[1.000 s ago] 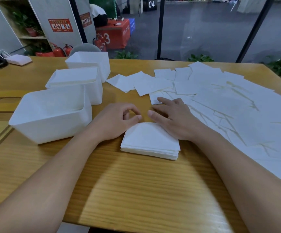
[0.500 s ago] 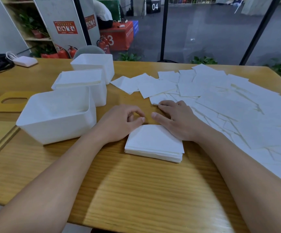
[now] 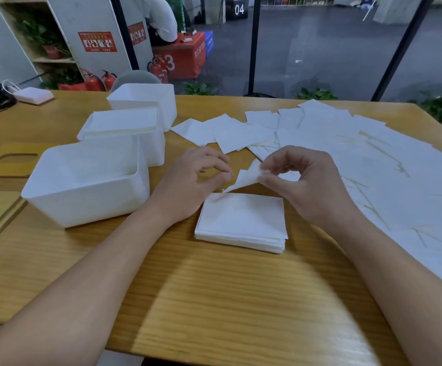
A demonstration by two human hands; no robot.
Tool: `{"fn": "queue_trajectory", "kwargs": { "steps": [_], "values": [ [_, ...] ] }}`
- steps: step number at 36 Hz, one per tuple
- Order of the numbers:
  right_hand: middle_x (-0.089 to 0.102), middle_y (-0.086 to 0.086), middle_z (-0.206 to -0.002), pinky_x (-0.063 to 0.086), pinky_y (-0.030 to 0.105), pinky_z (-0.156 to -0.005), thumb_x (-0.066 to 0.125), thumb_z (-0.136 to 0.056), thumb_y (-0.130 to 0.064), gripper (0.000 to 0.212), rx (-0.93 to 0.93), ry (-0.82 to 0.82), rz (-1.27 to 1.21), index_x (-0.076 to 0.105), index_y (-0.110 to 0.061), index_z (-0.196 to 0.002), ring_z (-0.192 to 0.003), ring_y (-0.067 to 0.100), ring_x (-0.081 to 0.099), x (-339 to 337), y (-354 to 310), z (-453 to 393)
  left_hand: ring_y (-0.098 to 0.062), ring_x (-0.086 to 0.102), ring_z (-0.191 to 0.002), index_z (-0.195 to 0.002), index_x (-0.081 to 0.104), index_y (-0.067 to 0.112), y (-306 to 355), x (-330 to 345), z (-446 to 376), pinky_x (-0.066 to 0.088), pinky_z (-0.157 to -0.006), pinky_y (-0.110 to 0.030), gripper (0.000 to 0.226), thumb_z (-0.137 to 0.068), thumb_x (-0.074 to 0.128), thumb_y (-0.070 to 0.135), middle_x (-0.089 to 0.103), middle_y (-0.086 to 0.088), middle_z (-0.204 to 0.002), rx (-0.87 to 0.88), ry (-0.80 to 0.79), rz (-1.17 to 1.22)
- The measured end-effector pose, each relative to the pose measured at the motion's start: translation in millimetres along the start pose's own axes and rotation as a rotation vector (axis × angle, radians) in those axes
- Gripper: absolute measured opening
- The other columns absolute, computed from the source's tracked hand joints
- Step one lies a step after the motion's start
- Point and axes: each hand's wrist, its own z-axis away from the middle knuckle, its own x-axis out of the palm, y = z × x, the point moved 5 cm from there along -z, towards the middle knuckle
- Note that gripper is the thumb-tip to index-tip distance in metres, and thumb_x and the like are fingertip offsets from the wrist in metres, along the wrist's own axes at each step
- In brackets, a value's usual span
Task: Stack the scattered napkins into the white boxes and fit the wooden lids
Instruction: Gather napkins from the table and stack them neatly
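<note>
Right hand [image 3: 309,186] pinches one napkin [image 3: 246,177] by its edge above the squared stack [image 3: 241,220]; left hand [image 3: 188,186] curled, holding nothing (nearest box [image 3: 82,191] just left). Bare table [image 3: 214,299] in front.

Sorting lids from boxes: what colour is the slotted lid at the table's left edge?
Light wooden tan, the slotted lid shows best in the head view.
</note>
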Motion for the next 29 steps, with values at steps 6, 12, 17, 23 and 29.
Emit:
{"fn": "queue_trajectory", "kwargs": {
  "steps": [6, 12, 17, 23, 29],
  "values": [
    [0.075, -0.005, -0.095, 0.06, 0.044, -0.094, 0.082, -0.094, -0.007, 0.037, -0.038, -0.009, -0.089, 0.074, -0.025, -0.124, -0.092, 0.023, 0.071, 2.3, -4.3, -2.7, -0.012, 0.063, -0.13, -0.129, 0.072, 0.03, 8.5, -0.5, 4.6, 0.053, -0.107, -0.04, 0.042, -0.101, 0.063, -0.001, 0.072, 0.018, -0.128, 0.048, -0.023, 0.101],
    [0.072, -0.022, -0.103, 0.043, 0.02, -0.081, 0.08, -0.096, -0.017, 0.026, -0.049, -0.002, 0.131, 0.079, -0.04, -0.109, -0.098, 0.014, 0.058, 6.9, -10.3, 2.8, -0.023, 0.057, -0.137, -0.143, 0.066, 0.031, 23.7, 1.0, 11.4, 0.048, -0.109, -0.039, 0.059, -0.093, 0.071, -0.002, 0.068, 0.012, -0.137, 0.119, -0.161, 0.159],
    [0.071, -0.022, -0.1, 0.039, 0.024, -0.08, 0.082, -0.094, -0.022, 0.038, -0.067, 0.043, 0.205, 0.071, -0.038, -0.126, -0.1, 0.014, 0.058, 16.1, -14.3, 5.5, -0.01, 0.058, -0.101, -0.116, 0.079, 0.036, 30.0, 1.7, 14.3, 0.042, -0.089, -0.017, 0.027, -0.091, 0.087, 0.039, 0.067, 0.023, -0.102, 0.096, -0.041, 0.116],
    [0.066, -0.032, -0.102, 0.039, 0.028, -0.084, 0.083, -0.093, -0.031, 0.022, -0.057, 0.019, 0.298, 0.075, -0.044, -0.109, -0.106, 0.006, 0.053, 17.4, -15.4, 5.1, -0.017, 0.06, -0.081, -0.097, 0.082, 0.019, 27.3, -1.9, 9.0, 0.045, -0.075, -0.024, 0.003, -0.098, 0.081, 0.022, 0.072, 0.016, -0.086, 0.155, 0.107, 0.162],
    [0.071, -0.016, -0.102, 0.039, 0.015, -0.07, 0.077, -0.099, -0.035, 0.004, 0.016, 0.125, 0.215, 0.077, -0.036, -0.096, -0.1, 0.005, 0.063, -7.9, -14.0, -1.1, -0.015, 0.063, -0.073, -0.094, 0.079, 0.012, 21.3, -15.9, 8.4, 0.052, -0.069, -0.03, 0.005, -0.099, 0.079, 0.011, 0.071, 0.003, -0.077, 0.054, 0.278, 0.436]
  ]
}}
